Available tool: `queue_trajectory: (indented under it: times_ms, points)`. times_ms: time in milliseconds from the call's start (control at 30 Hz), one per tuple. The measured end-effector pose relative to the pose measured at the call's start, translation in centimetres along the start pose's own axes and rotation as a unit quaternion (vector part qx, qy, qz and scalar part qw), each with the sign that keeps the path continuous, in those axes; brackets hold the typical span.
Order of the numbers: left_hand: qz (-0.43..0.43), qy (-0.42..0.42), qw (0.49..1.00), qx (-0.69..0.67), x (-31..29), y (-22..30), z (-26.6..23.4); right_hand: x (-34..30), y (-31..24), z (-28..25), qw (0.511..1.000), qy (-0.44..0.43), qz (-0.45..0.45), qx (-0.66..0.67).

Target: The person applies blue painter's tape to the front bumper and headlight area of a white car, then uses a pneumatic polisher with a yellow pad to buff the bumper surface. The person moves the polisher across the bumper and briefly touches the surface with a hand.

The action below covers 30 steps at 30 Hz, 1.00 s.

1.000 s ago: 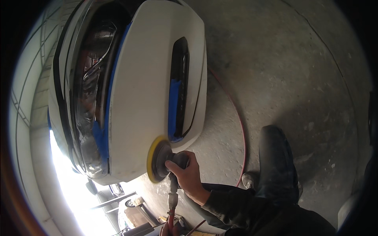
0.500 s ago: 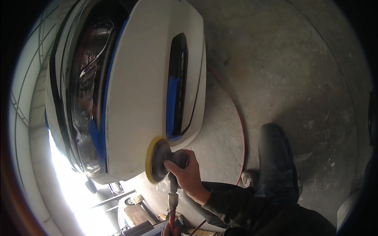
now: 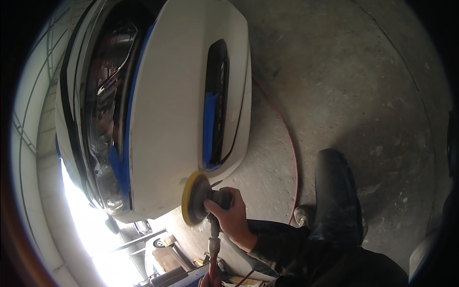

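Blue tape [image 3: 120, 172] edges a dark car lamp [image 3: 107, 119]. Next comes a white bumper panel [image 3: 167, 110]; at its lower edge is a round sander [image 3: 197, 203] with a yellow-edged pad, contact unclear. Below, the left hand [image 3: 205, 281], partly cut off, closes round 1 red hose [image 3: 213, 268]. The right hand [image 3: 233, 217] grips the sander's body.

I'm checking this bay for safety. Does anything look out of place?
The red hose, perhaps: it lies loose in a curve on the floor, passing close beside the shoe, so it could be a trip hazard.
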<state>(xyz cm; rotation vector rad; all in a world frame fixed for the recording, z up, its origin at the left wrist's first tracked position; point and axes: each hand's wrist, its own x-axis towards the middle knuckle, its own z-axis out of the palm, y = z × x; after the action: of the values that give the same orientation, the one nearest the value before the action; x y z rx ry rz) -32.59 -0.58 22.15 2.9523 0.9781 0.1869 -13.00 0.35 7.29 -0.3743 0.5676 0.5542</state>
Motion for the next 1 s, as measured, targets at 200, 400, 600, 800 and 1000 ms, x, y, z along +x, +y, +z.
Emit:
queue_trajectory:
  times_ms: [200,400,600,800,1000]
  points:
    - [-0.026,0.026,0.999,-0.037,1.0,1.2,0.0,1.0,-0.4,0.9,1.000,0.002,-0.018,-0.016]
    - [0.013,0.030,0.999,-0.004,1.7,0.3,0.0,1.0,-2.0,1.5,0.999,-0.008,-0.009,-0.039]
    - [0.039,0.043,0.998,-0.025,1.9,0.0,0.0,1.3,-2.8,1.9,1.000,-0.006,-0.017,-0.024]
    - [0.041,0.046,0.997,-0.036,2.2,0.3,-0.1,1.8,-4.3,2.1,1.000,-0.015,0.002,-0.008]
    - [0.090,0.039,0.995,-0.014,3.5,1.3,0.0,2.3,-5.5,2.5,1.000,-0.007,-0.024,0.003]
